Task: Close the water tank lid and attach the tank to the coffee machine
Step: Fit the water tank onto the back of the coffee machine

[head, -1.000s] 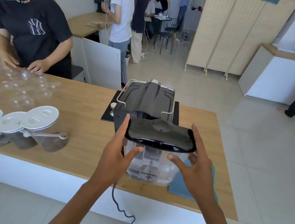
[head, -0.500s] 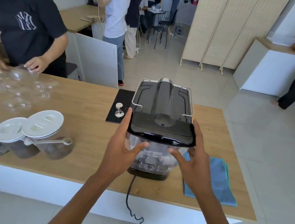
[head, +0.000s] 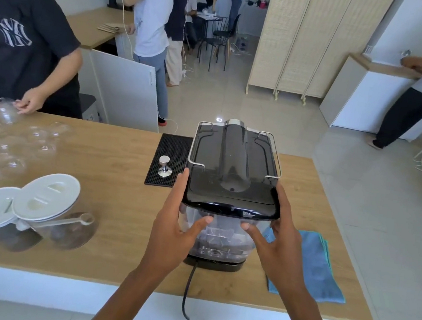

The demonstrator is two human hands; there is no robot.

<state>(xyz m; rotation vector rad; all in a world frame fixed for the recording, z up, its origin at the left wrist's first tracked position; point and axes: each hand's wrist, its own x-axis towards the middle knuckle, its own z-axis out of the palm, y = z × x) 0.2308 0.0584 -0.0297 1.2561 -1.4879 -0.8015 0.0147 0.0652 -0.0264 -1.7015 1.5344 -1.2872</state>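
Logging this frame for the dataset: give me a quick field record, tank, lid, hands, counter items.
tank: clear water tank, at the near end of the coffee machine
lid: black lid, down on the tank
left hand: on the tank's left side
right hand: on the tank's right side
seated: cannot tell
counter: tamper on black mat, blue cloth, white-lidded jars

The coffee machine [head: 233,159] is glossy black with a silver wire rail along its top. The water tank [head: 219,237] is clear, its lid [head: 230,199] glossy black. The worktop [head: 104,163] is light wood grain with a white front. Near its far edge lies a black mat [head: 170,147] with a fine grid texture, bearing a silver tamper [head: 164,166]. A blue cloth [head: 318,267] lies near the right edge. The jars [head: 41,209] near the left edge have white lids and dark, probably brown, contents.
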